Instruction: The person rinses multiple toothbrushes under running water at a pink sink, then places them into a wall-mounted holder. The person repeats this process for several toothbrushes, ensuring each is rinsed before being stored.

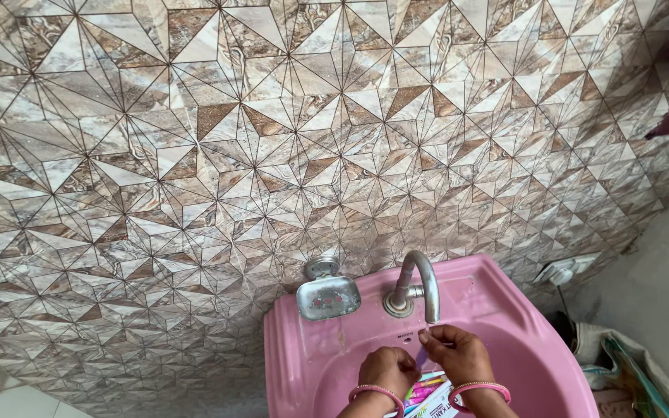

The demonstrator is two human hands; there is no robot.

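Pink ceramic wash basin [505, 310] juts from a wall of brown-and-cream geometric marble-look tiles [195, 155]. Over its bowl, directly under the spout of the curved metal tap [420, 282], the right hand [458, 354] pinches a small purple object [421, 354] between thumb and fingertips. The left hand [387, 370] sits just beside it, fingers curled; what it grips I cannot tell. Beneath both hands lies a colourful printed packet [427, 395]. Left of the tap, a metal soap dish [328, 297] hangs on the wall.
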